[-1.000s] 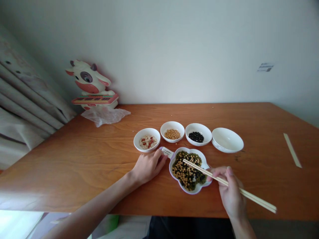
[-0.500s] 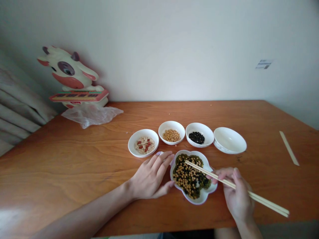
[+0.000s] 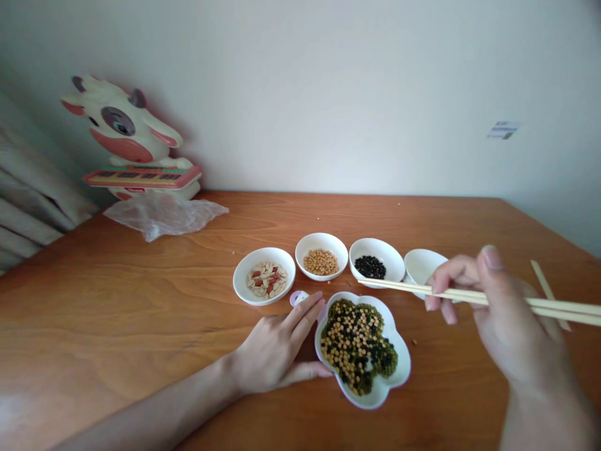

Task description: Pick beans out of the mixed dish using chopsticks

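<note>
A flower-shaped white dish of mixed yellow, green and black beans sits near the front of the wooden table. My left hand lies flat beside its left rim, fingers stretched out, thumb touching the dish. My right hand is raised above the table and grips a pair of wooden chopsticks, their tips hovering between the mixed dish and the bowl of black beans. Behind the dish stand a bowl of peanuts, a bowl of yellow beans and an empty bowl, partly hidden by my right hand.
A cow-shaped toy keyboard stands at the back left on a crumpled clear plastic bag. A small round white lid lies by my left fingertips. A paper chopstick sleeve lies at the right. A curtain hangs at far left.
My right hand has lifted the chopsticks up out of the mixed dish, towards the camera. The left hand has spread flat against the dish. The view has shifted slightly.
</note>
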`<action>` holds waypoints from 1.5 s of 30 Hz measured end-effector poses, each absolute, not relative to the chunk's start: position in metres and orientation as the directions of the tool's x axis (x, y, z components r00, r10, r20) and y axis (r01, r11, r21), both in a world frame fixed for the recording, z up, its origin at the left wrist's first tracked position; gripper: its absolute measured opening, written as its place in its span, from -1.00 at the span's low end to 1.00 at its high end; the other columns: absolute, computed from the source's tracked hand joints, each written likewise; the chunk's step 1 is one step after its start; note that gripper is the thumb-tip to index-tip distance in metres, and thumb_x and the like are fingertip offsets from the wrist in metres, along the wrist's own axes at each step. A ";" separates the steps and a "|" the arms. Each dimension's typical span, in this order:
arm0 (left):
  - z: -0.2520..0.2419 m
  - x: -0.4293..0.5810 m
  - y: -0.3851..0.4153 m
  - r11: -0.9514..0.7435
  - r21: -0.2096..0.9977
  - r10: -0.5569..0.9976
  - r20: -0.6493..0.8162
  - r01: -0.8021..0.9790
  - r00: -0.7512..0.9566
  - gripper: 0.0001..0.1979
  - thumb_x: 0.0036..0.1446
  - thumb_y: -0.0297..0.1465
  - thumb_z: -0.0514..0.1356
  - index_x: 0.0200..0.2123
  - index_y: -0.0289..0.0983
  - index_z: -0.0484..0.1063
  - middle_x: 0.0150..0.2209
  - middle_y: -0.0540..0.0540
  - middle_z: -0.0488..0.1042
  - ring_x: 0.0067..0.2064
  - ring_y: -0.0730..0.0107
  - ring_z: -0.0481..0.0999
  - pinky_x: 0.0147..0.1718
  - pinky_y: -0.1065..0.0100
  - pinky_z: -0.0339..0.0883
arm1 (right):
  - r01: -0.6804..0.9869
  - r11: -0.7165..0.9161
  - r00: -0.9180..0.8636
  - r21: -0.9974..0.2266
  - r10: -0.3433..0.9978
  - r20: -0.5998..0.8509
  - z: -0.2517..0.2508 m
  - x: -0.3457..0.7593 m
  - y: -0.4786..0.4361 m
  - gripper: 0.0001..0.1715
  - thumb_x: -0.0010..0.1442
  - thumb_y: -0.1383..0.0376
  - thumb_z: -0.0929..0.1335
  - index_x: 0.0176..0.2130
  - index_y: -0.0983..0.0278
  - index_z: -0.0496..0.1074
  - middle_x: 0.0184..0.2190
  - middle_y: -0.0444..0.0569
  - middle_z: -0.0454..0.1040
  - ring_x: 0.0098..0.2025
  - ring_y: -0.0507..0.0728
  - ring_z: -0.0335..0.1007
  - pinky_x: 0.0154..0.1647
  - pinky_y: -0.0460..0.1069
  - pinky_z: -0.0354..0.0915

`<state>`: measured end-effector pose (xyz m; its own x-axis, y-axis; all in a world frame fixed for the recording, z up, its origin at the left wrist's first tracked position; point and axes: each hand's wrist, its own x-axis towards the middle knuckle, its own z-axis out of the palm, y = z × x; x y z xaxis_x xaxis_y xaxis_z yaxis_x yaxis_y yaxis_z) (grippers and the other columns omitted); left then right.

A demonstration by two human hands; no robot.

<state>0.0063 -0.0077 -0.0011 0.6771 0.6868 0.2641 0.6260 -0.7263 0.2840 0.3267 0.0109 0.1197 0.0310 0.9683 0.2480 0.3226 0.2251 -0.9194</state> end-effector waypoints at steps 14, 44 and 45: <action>0.001 -0.002 0.000 -0.645 0.490 0.747 0.242 0.587 0.619 -0.13 0.34 0.09 0.31 0.50 -0.15 0.07 0.41 -0.33 0.33 0.37 -0.05 0.46 0.28 -0.01 0.52 | 0.289 0.188 -0.078 -0.939 0.982 0.172 0.075 0.315 -0.005 -0.07 0.48 -0.29 0.10 -0.60 0.19 0.48 -0.68 -0.05 0.38 -0.59 0.06 0.24 -0.53 0.00 0.15; 0.002 -0.008 -0.002 -0.622 0.526 0.748 0.181 0.580 0.638 -0.15 0.45 0.00 0.21 0.57 -0.15 -0.10 0.49 -0.31 0.20 0.44 0.01 0.38 0.30 0.05 0.51 | 0.258 0.133 -0.160 -0.957 0.983 0.093 0.050 0.299 0.002 -0.01 0.44 -0.35 -0.11 -0.46 0.18 0.41 -0.55 -0.09 0.33 -0.46 0.09 0.24 -0.42 0.03 0.14; 0.002 -0.008 -0.002 -0.630 0.521 0.741 0.182 0.576 0.646 -0.14 0.45 0.00 0.21 0.58 -0.15 -0.11 0.50 -0.31 0.18 0.44 0.00 0.38 0.29 0.04 0.52 | 0.259 0.132 -0.164 -0.957 0.982 0.091 0.049 0.300 0.002 0.00 0.44 -0.34 -0.12 -0.46 0.19 0.41 -0.55 -0.09 0.33 -0.46 0.09 0.24 -0.42 0.03 0.14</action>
<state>-0.0081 -0.0018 0.0016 0.6458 0.7415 0.1819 0.5764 -0.6298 0.5207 0.2997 0.0016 0.0489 -0.1642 0.9823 0.0906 0.2595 0.1317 -0.9567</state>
